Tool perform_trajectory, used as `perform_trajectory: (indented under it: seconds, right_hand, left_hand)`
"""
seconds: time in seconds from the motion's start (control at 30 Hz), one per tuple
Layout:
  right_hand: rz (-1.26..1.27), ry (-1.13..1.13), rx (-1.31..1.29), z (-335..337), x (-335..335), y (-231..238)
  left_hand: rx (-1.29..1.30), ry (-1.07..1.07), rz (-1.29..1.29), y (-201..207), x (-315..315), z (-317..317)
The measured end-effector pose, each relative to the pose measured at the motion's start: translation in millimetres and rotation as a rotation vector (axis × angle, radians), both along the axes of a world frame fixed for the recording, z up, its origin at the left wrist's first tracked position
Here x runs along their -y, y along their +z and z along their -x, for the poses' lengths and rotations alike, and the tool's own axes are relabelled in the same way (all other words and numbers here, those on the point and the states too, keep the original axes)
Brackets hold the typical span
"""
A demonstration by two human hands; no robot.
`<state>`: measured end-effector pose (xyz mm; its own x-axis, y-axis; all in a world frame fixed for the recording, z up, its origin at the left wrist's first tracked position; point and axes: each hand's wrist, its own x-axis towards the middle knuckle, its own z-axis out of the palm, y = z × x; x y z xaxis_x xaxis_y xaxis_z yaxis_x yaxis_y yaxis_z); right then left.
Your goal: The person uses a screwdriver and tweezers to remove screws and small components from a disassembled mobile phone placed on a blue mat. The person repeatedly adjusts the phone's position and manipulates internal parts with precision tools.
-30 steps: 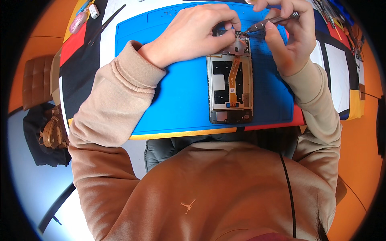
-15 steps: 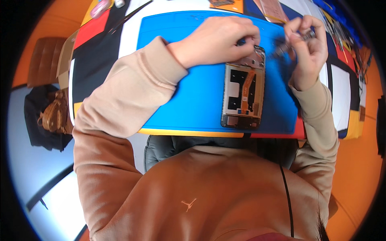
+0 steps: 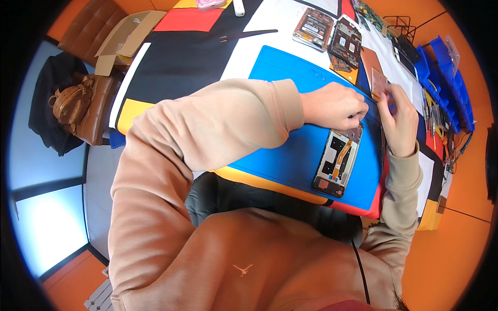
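An opened phone [image 3: 338,161] with its back off, showing a board and an orange flex cable, lies on the blue work mat [image 3: 290,78]. My left hand [image 3: 336,106] reaches across the mat and pinches the phone's top end with its fingertips. My right hand [image 3: 400,123] hovers just right of the phone's top, blurred, fingers pinched around a thin metal tool that barely shows. A rose-coloured back cover [image 3: 374,70] lies just beyond both hands.
Two other stripped phone frames [image 3: 332,32] lie at the mat's far edge, with black tweezers [image 3: 249,34] to their left. Blue parts bins [image 3: 450,78] and hand tools line the right side. A cardboard box [image 3: 122,36] and a brown bag [image 3: 78,103] sit left of the table.
The view has swung left and tilted, so the table now runs diagonally. My right hand has moved slightly away from the phone's top; my left hand stays on it.
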<state>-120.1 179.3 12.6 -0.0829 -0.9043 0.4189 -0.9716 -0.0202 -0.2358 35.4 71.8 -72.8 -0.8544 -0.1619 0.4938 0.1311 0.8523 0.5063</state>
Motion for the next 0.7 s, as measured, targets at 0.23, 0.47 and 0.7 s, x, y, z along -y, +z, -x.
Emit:
perform_trajectory:
  seconds: [0.23,0.47,0.7]
  right_hand:
    - [-0.066,0.723,-0.201,-65,100,-7]
    - [0.130,0.753,-0.391,-149,179,-45]
    - [0.136,0.799,-0.553,-180,208,-70]
  left_hand:
    - [-0.170,-0.102,-0.206,-25,3,6]
    - [0.147,-0.263,-0.467,-23,16,-28]
    - [0.108,-0.289,-0.789,-49,34,-47]
